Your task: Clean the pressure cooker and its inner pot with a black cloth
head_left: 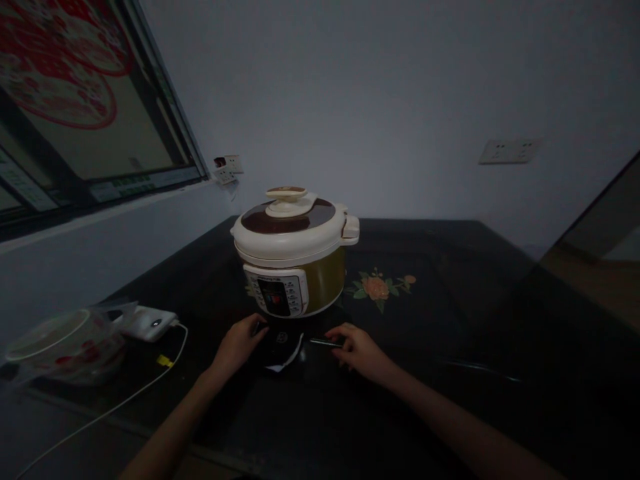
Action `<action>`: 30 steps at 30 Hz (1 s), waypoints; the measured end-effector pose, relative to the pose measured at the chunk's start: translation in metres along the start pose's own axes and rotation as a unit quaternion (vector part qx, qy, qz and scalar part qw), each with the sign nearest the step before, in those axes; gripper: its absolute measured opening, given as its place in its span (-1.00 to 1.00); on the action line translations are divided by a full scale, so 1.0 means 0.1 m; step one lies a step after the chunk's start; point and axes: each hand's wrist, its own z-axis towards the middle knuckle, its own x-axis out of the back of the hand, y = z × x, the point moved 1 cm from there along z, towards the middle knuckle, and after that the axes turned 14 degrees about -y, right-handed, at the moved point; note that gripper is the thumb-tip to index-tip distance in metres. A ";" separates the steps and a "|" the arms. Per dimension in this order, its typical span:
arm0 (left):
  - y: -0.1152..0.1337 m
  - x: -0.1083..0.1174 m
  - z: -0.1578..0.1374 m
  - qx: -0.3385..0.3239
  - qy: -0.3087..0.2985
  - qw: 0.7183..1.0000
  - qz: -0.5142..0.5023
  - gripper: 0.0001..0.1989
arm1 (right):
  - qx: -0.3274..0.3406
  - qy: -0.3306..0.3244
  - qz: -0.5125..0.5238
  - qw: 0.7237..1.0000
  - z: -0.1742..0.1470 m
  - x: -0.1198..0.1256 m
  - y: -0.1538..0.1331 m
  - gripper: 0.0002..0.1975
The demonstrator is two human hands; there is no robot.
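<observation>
In the dim head view, my left hand (237, 345) rests low on the dark table. Its thumb and fingertips close on the left edge of a flat black item (281, 339) with a round emblem and a white lower edge; its exact kind is unclear. To the right, my right hand (364, 353) pinches a thin, dark, pen-like stick (324, 343), whose tip points left toward the black item. Just behind both hands stands a cream and olive electric pressure cooker (325, 283) with its lid on and its control panel facing me.
On the left are a bowl in a clear plastic bag (75, 347), a white power adapter (150, 323) and a white cable (145, 380) with a yellow tag. A flower print (376, 288) decorates the black tabletop (440, 260). Wall sockets (507, 151) are behind.
</observation>
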 end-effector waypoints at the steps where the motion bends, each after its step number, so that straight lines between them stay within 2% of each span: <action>1: 0.01 0.01 -0.01 0.011 -0.005 1.000 0.013 -0.72 | 0.000 0.004 0.001 1.000 -0.06 0.04 0.04 -0.65; 4: 0.09 0.14 -0.09 0.043 0.007 0.996 0.081 -0.67 | 0.004 0.026 0.011 1.000 -0.27 0.18 0.17 -0.65; 7: 0.31 0.39 -0.30 0.056 0.095 0.983 0.147 -0.63 | -0.006 0.052 0.036 0.998 -0.48 0.33 0.31 -0.69; 9: 0.58 0.55 -0.47 0.043 0.161 0.977 0.133 -0.62 | -0.014 0.065 0.059 0.996 -0.60 0.42 0.37 -0.69; 11: 0.94 0.60 -0.60 -0.017 0.196 0.979 0.043 -0.64 | -0.007 0.083 0.089 0.993 -0.68 0.48 0.38 -0.64; 13: 1.36 0.46 -0.65 -0.142 0.122 0.979 -0.083 -0.68 | 0.018 0.106 0.123 0.987 -0.72 0.49 0.33 -0.58; 14: 1.56 0.31 -0.64 -0.202 0.044 0.969 -0.135 -0.67 | 0.034 0.117 0.143 0.982 -0.72 0.47 0.29 -0.54; 15: 1.75 0.12 -0.60 -0.255 -0.049 0.948 -0.183 -0.64 | 0.050 0.127 0.168 0.976 -0.72 0.44 0.25 -0.51; 17: 2.04 -0.35 -0.49 -0.314 -0.224 0.881 -0.275 -0.53 | 0.074 0.131 0.234 0.960 -0.70 0.36 0.19 -0.46; 19: 2.19 -0.81 -0.35 -0.323 -0.315 0.820 -0.350 -0.41 | 0.084 0.119 0.303 0.942 -0.68 0.26 0.16 -0.41; 21: 2.23 -1.17 -0.21 -0.294 -0.336 0.793 -0.414 -0.35 | 0.081 0.096 0.358 0.925 -0.66 0.18 0.17 -0.34; 23: 2.19 -1.37 -0.13 -0.270 -0.330 0.790 -0.441 -0.33 | 0.074 0.082 0.388 0.915 -0.65 0.12 0.21 -0.29; 26: 2.11 -1.46 -0.11 -0.228 -0.337 0.790 -0.458 -0.32 | 0.080 0.079 0.366 0.924 -0.65 0.06 0.28 -0.30; 30: 2.06 -1.45 -0.17 -0.196 -0.362 0.796 -0.444 -0.31 | 0.108 0.076 0.301 0.945 -0.69 0.02 0.33 -0.37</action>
